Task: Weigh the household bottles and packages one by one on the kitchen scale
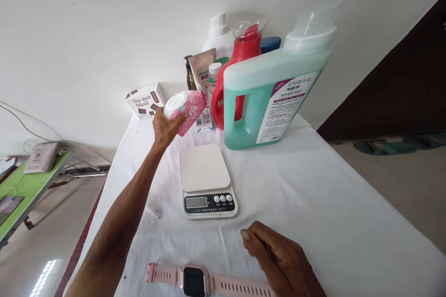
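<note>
My left hand [168, 127] is closed around a pink flower-patterned pack with a white lid [195, 110], tilted above the far part of the table. Just nearer to me lies a white kitchen scale [205, 167], its platform bare and its display blank. My right hand [278, 257] rests low at the right in a loose fist, and nothing shows in it. Beside that hand, a pink smartwatch [194, 280] is stretched along the near side of the table, its screen dark and part of its strap hidden by the hand.
Behind the scale stand a large green detergent jug [254, 106], a red bottle [241, 58], a white bottle [219, 32], a brown tube [202, 67] and a Su-per Meal box [145, 100]. A white cloth covers the table [313, 195]. A green table [38, 178] stands left.
</note>
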The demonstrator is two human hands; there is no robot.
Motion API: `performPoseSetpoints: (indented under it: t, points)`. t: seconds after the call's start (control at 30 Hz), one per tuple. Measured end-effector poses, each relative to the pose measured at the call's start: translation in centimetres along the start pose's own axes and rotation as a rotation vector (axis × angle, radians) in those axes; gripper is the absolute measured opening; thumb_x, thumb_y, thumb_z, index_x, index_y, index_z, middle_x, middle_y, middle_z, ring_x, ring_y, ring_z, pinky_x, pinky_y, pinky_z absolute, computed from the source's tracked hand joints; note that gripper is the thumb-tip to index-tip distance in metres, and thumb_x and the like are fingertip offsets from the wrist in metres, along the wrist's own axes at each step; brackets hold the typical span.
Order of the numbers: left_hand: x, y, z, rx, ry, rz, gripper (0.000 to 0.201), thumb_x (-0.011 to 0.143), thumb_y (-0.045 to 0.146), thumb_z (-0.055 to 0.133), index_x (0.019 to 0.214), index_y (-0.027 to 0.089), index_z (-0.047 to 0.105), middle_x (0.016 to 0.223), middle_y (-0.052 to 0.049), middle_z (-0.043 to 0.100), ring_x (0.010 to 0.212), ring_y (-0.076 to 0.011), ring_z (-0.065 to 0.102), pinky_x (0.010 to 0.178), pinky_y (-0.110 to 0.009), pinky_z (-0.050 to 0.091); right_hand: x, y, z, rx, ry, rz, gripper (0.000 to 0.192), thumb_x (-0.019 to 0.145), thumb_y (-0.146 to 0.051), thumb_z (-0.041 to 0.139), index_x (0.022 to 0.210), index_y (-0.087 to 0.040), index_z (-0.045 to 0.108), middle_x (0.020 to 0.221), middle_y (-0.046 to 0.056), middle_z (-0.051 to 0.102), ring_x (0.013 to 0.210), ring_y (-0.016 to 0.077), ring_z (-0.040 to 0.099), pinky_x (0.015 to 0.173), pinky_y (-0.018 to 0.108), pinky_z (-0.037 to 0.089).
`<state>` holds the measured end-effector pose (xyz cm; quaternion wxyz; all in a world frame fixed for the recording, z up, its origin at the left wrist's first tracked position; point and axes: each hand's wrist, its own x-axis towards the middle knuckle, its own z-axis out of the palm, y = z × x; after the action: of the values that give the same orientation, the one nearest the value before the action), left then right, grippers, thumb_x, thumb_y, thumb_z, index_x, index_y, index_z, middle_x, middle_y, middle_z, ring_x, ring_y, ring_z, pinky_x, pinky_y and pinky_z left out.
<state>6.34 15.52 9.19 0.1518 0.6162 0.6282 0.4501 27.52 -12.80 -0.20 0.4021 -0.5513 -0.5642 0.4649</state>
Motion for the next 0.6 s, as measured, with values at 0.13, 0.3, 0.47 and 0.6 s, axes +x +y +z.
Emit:
performPoseSetpoints:
  t: [0.13,0.3,0.47,0.6]
  points:
    - [1.1,1.3,4.6,0.1,-0.009,-0.043,0.055,0.072,0.046,0.087,0.102,0.021,0.047,0.116,-0.014,0.065,0.115,-0.0346,0.063,0.092,-0.042,0.05,0.1,0.1,0.0,0.003,0.018,-0.003,0.047,0.106,-0.052,0.046,0.07,-0.024,0.034,0.064,-0.005,0.037,0.057,0.0131,0.034,0.052,0.025,0.035]
    - [0.3,1.7,5.7,0.157,-0.066,0.023,0.048,0.079,0.047,0.081,0.102,0.023,0.046,0.119,-0.014,0.06,0.123,-0.0358,0.058,0.097,-0.044,0.048,0.1,0.0,0.1,0.0,0.048,-0.029,0.046,0.105,-0.05,0.05,0.068,-0.024,0.038,0.061,-0.005,0.041,0.053,0.0127,0.035,0.049,0.024,0.035]
    - [0.7,1.1,3.9,0.087,-0.23,0.069,0.051,0.086,0.064,0.071,0.108,0.021,0.054,0.116,-0.014,0.062,0.12,-0.035,0.058,0.098,-0.045,0.046,0.1,-0.5,0.1,-0.008,0.059,-0.008,0.046,0.104,-0.051,0.051,0.068,-0.024,0.039,0.061,-0.004,0.042,0.053,0.013,0.035,0.047,0.024,0.034]
    - [1.0,0.4,3.5,0.043,-0.233,0.114,0.05,0.092,0.069,0.06,0.109,0.021,0.06,0.112,-0.013,0.064,0.119,-0.0349,0.059,0.1,-0.047,0.046,0.1,-0.9,0.2,-0.019,0.121,0.017,0.049,0.103,-0.054,0.051,0.067,-0.024,0.038,0.06,-0.004,0.04,0.053,0.0132,0.035,0.047,0.024,0.034]
